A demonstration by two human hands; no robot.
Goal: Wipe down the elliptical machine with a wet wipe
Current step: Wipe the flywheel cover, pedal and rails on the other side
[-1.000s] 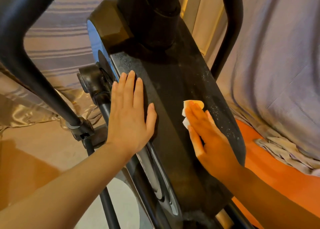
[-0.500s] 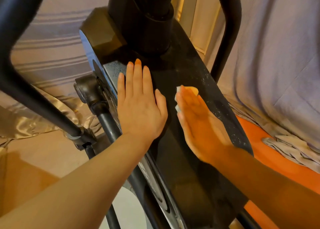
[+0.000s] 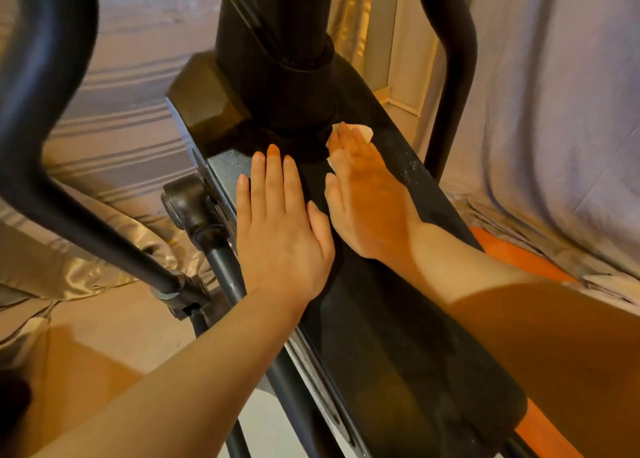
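elliptical (image 3: 398, 336): black housing runs from centre frame to lower right, dusty along its right edge | left hand (image 3: 282, 229): centre frame, fingers straight, flat on housing, holds nothing | right hand (image 3: 367, 201): just right of it, straight fingers press wipe (image 3: 363, 133) onto housing by the post

Left hand (image 3: 282, 231) flat on black elliptical housing (image 3: 398, 336) mid-frame, right hand (image 3: 367, 201) beside it pressing white wipe (image 3: 363, 133) at dark column base (image 3: 291, 87), fingers straight
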